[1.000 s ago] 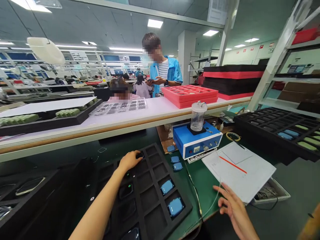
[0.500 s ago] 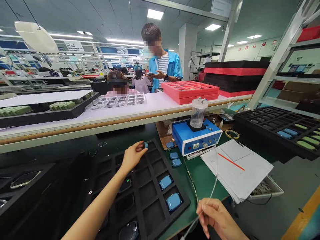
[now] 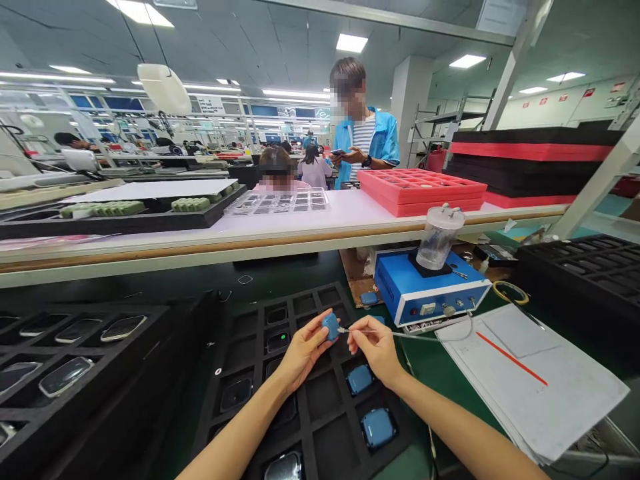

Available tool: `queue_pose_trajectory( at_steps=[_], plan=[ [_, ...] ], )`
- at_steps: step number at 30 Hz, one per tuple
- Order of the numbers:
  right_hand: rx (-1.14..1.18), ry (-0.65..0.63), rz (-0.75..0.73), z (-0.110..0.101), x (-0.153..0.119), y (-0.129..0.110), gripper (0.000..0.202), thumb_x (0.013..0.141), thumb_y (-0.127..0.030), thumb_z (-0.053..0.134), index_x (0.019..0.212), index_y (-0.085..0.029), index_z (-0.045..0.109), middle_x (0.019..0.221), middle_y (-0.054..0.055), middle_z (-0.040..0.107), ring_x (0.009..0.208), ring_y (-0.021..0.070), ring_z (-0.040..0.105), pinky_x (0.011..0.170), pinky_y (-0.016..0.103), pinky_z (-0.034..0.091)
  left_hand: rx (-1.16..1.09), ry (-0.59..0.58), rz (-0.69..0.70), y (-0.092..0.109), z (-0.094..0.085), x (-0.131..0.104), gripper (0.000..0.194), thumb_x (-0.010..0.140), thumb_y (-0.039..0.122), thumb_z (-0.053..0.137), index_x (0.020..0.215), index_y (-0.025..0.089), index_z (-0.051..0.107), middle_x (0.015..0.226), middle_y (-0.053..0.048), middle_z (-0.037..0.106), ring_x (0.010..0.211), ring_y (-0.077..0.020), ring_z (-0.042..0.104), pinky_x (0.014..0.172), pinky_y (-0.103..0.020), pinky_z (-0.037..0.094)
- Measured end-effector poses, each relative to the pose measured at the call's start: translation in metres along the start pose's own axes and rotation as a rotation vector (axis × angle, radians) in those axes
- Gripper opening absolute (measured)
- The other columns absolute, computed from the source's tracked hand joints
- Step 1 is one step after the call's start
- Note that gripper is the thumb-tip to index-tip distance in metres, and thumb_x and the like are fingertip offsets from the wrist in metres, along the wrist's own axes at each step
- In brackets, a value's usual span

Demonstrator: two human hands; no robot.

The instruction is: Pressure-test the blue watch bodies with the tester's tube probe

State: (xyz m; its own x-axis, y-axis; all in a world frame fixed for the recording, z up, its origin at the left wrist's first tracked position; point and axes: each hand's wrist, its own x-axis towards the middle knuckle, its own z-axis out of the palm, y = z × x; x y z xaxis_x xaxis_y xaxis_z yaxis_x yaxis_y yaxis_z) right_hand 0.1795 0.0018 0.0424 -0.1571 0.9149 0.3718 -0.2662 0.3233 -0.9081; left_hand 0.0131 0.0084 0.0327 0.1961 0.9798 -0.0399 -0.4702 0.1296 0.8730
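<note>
My left hand (image 3: 306,350) holds up a blue watch case (image 3: 331,327) between thumb and fingers, above the black foam tray (image 3: 327,427). In my right hand (image 3: 376,348) is the thin clear tube (image 3: 420,337), pinched near its end. The tube's pale fitting (image 3: 343,330) meets the right side of the watch case; whether it is pushed in, I cannot tell. Two further blue watch cases, a nearer one (image 3: 379,427) and a farther one (image 3: 360,379), lie in the tray's right column. Dark-screened watches (image 3: 236,396) sit in its left pockets, partly behind my left arm.
Right of the tray stands a blue machine (image 3: 435,283) carrying a clear canister (image 3: 440,239). Papers (image 3: 530,373) with a red strip lie beside it. Another black tray (image 3: 90,413) is at left. A shelf (image 3: 280,233) crosses ahead, with a person (image 3: 365,140) standing behind it.
My left hand has brought the watch case nearer, and my right hand has raised the tube from the lower right to meet it. The view has turned left.
</note>
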Motion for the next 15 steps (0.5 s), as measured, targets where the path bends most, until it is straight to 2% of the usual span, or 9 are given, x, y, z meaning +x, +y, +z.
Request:
queue_pose_trajectory(
  at_steps=[4, 9, 12, 15],
  plan=[
    [-0.029, 0.029, -0.052, -0.002, 0.001, 0.019, 0.013, 0.082, -0.027, 0.056, 0.074, -0.018, 0.054, 0.061, -0.003, 0.054, 0.052, 0.0098, 0.051, 0.050, 0.021, 0.043, -0.005, -0.014, -0.027, 0.001, 0.001, 0.000, 0.041, 0.078, 0.027, 0.066, 0.117, 0.018, 0.058, 0.113, -0.011, 0.064, 0.109, -0.0236, 0.056, 0.097, -0.038, 0.041],
    [-0.092, 0.066, -0.060, -0.009, -0.008, 0.022, 0.010, 0.084, -0.024, 0.053, 0.076, -0.018, 0.054, 0.062, -0.002, 0.055, 0.053, 0.0102, 0.052, 0.050, 0.021, 0.043, 0.027, 0.000, -0.060, 0.002, 0.003, 0.001, 0.041, 0.076, 0.026, 0.067, 0.115, 0.016, 0.058, 0.109, -0.012, 0.065, 0.102, -0.0257, 0.060, 0.090, -0.039, 0.046],
    [-0.082, 0.116, -0.017, -0.009, -0.006, 0.022, 0.010, 0.084, -0.025, 0.054, 0.077, -0.018, 0.054, 0.063, -0.002, 0.055, 0.053, 0.0102, 0.052, 0.049, 0.021, 0.043, 0.117, 0.057, -0.017, 0.001, 0.007, 0.000, 0.046, 0.069, 0.024, 0.073, 0.112, 0.015, 0.060, 0.108, -0.011, 0.066, 0.105, -0.0262, 0.059, 0.093, -0.038, 0.043],
    [-0.064, 0.167, 0.017, -0.008, -0.002, 0.023, 0.011, 0.085, -0.027, 0.053, 0.079, -0.018, 0.054, 0.065, -0.001, 0.057, 0.052, 0.0101, 0.052, 0.048, 0.021, 0.043, 0.185, 0.114, 0.036, -0.003, 0.009, -0.002, 0.037, 0.069, 0.027, 0.073, 0.102, 0.014, 0.061, 0.102, -0.012, 0.069, 0.104, -0.0254, 0.059, 0.096, -0.038, 0.040]
  ],
)
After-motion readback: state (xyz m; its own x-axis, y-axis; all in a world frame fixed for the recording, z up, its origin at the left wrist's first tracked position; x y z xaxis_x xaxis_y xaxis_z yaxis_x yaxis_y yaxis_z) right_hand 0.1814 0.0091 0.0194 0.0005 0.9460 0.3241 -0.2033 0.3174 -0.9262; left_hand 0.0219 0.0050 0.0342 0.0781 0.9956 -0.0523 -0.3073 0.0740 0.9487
